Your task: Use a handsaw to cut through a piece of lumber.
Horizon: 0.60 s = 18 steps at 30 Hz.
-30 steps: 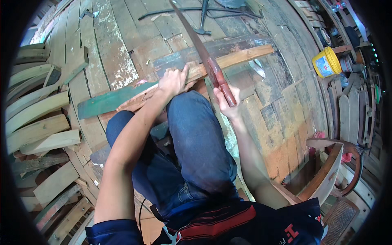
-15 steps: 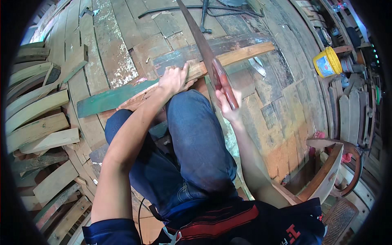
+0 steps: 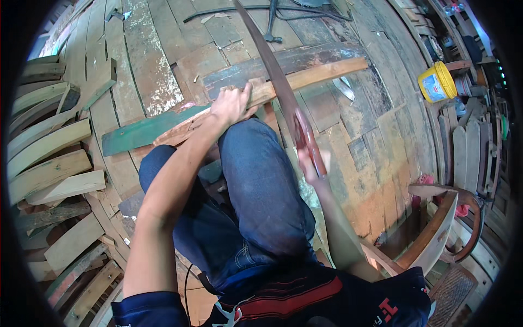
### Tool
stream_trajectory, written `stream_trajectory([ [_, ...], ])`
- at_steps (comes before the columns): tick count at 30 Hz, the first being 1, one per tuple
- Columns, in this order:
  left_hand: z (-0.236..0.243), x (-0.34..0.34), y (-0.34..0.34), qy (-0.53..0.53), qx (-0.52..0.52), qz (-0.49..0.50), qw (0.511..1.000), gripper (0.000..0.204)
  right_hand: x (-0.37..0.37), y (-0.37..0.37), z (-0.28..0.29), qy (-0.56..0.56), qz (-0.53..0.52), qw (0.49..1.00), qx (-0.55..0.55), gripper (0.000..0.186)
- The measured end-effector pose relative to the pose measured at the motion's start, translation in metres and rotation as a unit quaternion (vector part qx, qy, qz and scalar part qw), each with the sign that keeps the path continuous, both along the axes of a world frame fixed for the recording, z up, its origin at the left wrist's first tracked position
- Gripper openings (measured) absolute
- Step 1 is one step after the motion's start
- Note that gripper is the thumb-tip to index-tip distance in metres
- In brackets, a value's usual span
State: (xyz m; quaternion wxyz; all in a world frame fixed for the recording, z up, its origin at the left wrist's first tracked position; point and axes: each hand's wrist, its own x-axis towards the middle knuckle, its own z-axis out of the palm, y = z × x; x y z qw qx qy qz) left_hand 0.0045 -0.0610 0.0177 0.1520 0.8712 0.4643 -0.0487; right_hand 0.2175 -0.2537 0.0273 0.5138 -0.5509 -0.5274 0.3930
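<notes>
My left hand (image 3: pixel 231 104) presses flat on a long curved wooden piece (image 3: pixel 321 72) that lies across a green plank (image 3: pixel 144 131) on the plank floor. My right hand (image 3: pixel 311 166) grips the reddish handle of a hand saw (image 3: pixel 278 82); its rusty blade runs up and away across the wooden piece, just right of my left hand. My knee in blue jeans (image 3: pixel 259 174) is raised between both arms, close behind the wood.
Stacks of curved wooden slats (image 3: pixel 46 158) lie at the left. A yellow bucket (image 3: pixel 436 82) stands at the upper right among boards. A curved wooden chair part (image 3: pixel 436 234) sits at the lower right. A dark metal stand (image 3: pixel 271 22) is at the top.
The saw has been drawn back toward me: my right hand and the handle moved lower and nearer my knee. My left hand stays on the wood.
</notes>
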Motion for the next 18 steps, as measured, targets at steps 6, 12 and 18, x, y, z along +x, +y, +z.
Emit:
stream_trajectory([
  [6,-0.001,0.005,0.001,-0.031,0.012,0.007,0.999,0.07,-0.007,0.017,0.007,-0.048,0.006,0.999,0.02,0.019],
  [12,0.0,0.007,-0.006,0.007,-0.019,0.009,1.0,0.07,0.009,-0.008,0.012,0.01,-0.016,0.997,-0.077,0.017],
  [18,0.004,0.0,-0.002,0.007,0.014,0.001,1.0,0.068,0.002,-0.059,0.031,-0.037,-0.018,0.999,0.009,0.014],
])
